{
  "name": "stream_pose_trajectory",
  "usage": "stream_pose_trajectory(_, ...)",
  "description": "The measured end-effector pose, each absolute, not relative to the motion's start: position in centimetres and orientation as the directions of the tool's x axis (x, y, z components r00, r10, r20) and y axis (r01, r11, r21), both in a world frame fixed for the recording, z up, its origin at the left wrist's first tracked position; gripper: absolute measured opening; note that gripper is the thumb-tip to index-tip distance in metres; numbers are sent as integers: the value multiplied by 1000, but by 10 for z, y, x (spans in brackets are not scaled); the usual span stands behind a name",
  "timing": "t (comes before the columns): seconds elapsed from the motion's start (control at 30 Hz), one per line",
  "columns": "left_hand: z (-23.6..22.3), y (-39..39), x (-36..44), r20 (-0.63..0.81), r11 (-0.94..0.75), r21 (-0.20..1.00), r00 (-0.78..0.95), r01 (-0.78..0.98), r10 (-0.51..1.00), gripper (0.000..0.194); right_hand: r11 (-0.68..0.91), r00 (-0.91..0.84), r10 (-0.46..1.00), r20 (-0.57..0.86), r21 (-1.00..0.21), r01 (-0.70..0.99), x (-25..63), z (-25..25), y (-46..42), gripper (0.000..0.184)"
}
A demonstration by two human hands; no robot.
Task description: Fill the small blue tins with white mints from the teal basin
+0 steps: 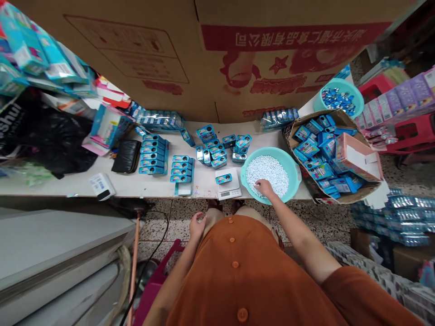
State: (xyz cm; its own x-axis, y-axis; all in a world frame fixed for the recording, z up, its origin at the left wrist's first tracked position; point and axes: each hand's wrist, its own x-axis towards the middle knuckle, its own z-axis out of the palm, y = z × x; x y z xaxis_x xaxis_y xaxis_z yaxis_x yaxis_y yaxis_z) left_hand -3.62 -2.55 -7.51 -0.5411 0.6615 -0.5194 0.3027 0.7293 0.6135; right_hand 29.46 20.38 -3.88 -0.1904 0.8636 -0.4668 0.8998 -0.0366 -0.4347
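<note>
My right hand [264, 187] reaches into a teal basin [292, 165] full of small white tablets, its fingers bunched down among them at the near rim. Whether it holds any I cannot make out. My left hand [197, 225] rests below the table edge near my knee, fingers curled loosely, with nothing visible in it. Just left of the basin a small white scale [229, 186] carries one blue tin [223, 179]. Behind it lie several loose blue tins [217, 147], and further left neat stacks of blue tins [153, 154].
A cardboard box [353, 195] of blue packets and a pink carton stands at the right. A second teal tub [338, 97] sits behind it. A black wallet [126, 156], a white device [102, 186] and piled packages lie at the left. Large cartons wall the back.
</note>
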Motion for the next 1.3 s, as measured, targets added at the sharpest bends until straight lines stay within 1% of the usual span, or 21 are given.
stream_pose_trajectory(0.13,-72,-22,-40,-534,746,587,-544,313,648,31,-19,-195,863,-465,-417,909,292,-40,202,15)
stream_pose_trajectory(0.3,-68,-15,-51,-567,750,581,-504,317,652,34,-73,-153,867,-474,-424,903,289,-34,202,15)
stream_pose_trajectory(0.37,-70,-14,-58,-573,748,572,-488,336,658,36,-101,-144,869,-473,-455,885,289,-30,201,14)
stream_pose_trajectory(0.43,-76,-13,-64,-573,765,525,-509,374,642,36,-140,-137,872,-469,-507,851,291,-30,201,13)
stream_pose_trajectory(0.5,-81,-12,-68,-583,775,504,-511,382,631,36,-200,-90,886,-454,-552,810,296,-33,200,12)
stream_pose_trajectory(0.63,-80,-13,-69,-601,770,518,-482,373,638,36,-374,61,886,-460,-632,679,306,-37,196,15)
stream_pose_trajectory(0.73,-75,-14,-69,-618,795,495,-501,350,606,35,-504,117,843,-526,-692,516,312,-34,196,18)
stream_pose_trajectory(0.83,-72,-15,-69,-619,808,485,-522,335,588,32,-578,147,812,-565,-743,337,315,-28,197,21)
stream_pose_trajectory(0.93,-71,-17,-70,-628,812,487,-518,321,581,30,-607,163,794,-585,-765,215,317,-24,197,26)
stream_pose_trajectory(1.03,-71,-20,-69,-626,813,482,-521,326,580,29,-612,159,790,-592,-775,157,319,-23,196,30)
stream_pose_trajectory(1.13,-72,-24,-68,-622,814,481,-528,326,579,30,-604,158,796,-584,-782,154,320,-22,196,34)
stream_pose_trajectory(1.3,-72,-26,-63,-589,786,495,-522,371,618,31,-536,132,844,-519,-815,221,310,-4,203,37)
